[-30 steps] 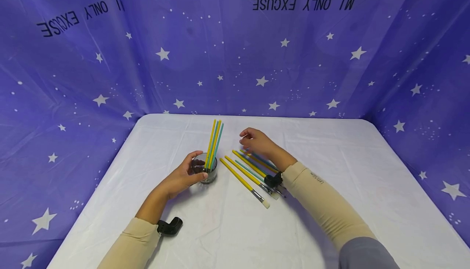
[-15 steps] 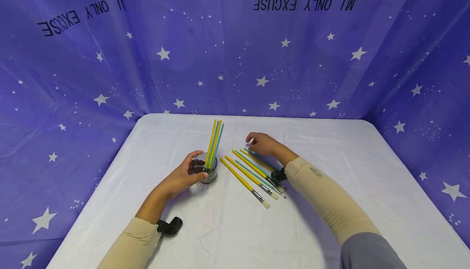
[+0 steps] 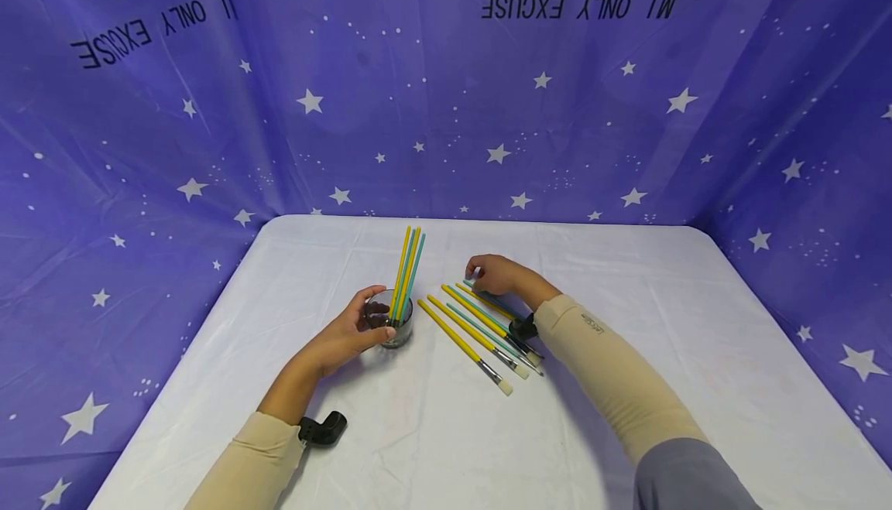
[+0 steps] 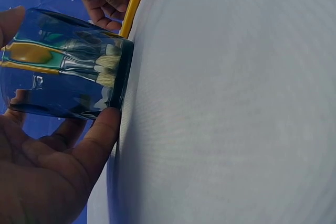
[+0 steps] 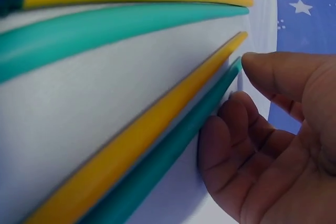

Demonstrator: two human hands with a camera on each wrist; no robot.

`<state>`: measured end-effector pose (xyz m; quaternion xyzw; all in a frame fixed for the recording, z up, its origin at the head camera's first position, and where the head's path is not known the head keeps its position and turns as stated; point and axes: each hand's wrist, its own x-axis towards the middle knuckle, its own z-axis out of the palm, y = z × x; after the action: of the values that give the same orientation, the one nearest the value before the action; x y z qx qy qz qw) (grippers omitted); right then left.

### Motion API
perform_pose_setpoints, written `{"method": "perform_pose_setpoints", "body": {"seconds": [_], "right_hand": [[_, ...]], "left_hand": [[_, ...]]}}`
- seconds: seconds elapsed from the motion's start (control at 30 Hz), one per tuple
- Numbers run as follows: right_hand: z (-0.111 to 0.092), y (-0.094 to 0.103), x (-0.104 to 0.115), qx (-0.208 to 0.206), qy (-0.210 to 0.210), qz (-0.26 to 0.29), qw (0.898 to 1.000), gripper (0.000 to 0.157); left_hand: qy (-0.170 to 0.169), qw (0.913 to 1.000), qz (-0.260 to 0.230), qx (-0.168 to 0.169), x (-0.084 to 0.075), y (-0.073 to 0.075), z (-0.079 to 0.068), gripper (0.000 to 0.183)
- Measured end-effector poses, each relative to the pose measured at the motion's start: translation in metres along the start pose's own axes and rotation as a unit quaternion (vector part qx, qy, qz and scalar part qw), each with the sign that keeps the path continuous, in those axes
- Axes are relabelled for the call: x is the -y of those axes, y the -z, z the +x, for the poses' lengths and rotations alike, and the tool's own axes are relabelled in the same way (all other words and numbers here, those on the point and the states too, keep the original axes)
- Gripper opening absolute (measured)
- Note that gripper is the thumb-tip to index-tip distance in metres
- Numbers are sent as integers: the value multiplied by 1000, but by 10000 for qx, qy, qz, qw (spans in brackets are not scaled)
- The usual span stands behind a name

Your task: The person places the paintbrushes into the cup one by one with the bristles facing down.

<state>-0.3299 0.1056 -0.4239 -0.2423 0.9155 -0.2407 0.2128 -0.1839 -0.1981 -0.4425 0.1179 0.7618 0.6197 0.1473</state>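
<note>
My left hand (image 3: pixel 351 332) grips a clear glass cup (image 4: pixel 63 95) by its side, thumb and fingers around it. Inside the cup several yellow and teal paintbrushes (image 3: pixel 406 278) stand bristles down, handles leaning up past the rim. My right hand (image 3: pixel 496 274) is at the handle ends of the brushes lying on the table. In the right wrist view, its thumb is at the tip of a teal paintbrush (image 5: pixel 173 150) and its curled fingers are beside the handle, a gap showing between thumb and fingertips. A yellow paintbrush (image 5: pixel 142 129) lies just alongside.
Several more yellow and teal paintbrushes (image 3: pixel 463 332) lie fanned out, bristles toward me, between the cup and my right forearm. They rest on a white-covered table (image 3: pixel 432 448). A purple star-printed curtain (image 3: pixel 432 92) rises behind the table and at both sides.
My right hand has shifted slightly right and down, toward the handle ends of the lying brushes. My left hand and the cup have stayed in place.
</note>
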Motion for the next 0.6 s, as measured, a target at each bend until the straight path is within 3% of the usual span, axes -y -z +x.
{"method": "perform_pose_setpoints", "body": {"seconds": [0.6], "right_hand": [[2, -1, 6, 98, -156, -401, 9990, 19]], "left_hand": [[-8, 10000, 7, -23, 1, 0, 1, 80]]}}
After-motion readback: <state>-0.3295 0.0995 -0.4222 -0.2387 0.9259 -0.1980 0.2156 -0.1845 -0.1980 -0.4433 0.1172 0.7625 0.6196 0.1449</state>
